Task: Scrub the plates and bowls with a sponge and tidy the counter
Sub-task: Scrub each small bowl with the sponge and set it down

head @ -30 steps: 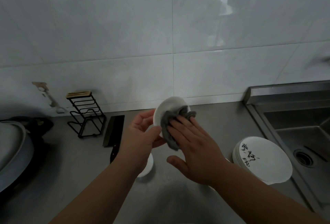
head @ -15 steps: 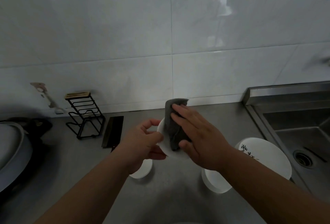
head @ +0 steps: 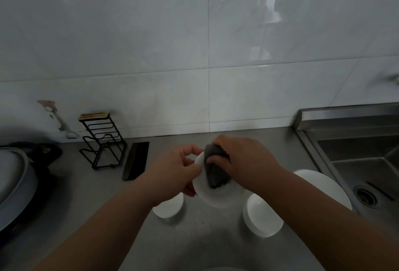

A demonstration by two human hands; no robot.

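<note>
Grey steel table (head: 211, 238) runs beneath a white tiled wall (head: 151, 43); lighting is dim.

1. Small white dish (head: 218, 195): held clear above the table at centre, tilted, its inner face towards the camera.
2. Left hand (head: 174, 173): grip pinches the dish's left rim, thumb on the near face and fingers curled behind.
3. Grey sponge (head: 216, 171): lies against the inner face of the dish, covering its upper part and reaching up to the top rim.
4. Right hand (head: 244, 162): grip curled over the sponge, fingers bent round its top edge and pressing it onto the dish.
5. Small white bowl (head: 168, 208): stands on the table under the left wrist, partly hidden by it.
6. White bowl (head: 257, 221): stands on the table below the right forearm, near the dish but apart from it.
7. Large white plate (head: 323, 182): further right, just beside the sink (head: 345, 141) edge; the forearm covers part of it.
8. Sink drain (head: 366, 196): visible in the basin.
9. Black cleaver (head: 136, 160): lies flat on the table left of the hands.
10. Black wire rack (head: 101, 145): upright against the wall, just left of the cleaver.
11. Lidded pot (head: 13, 184): at the far left edge, cut off by the frame.
</note>
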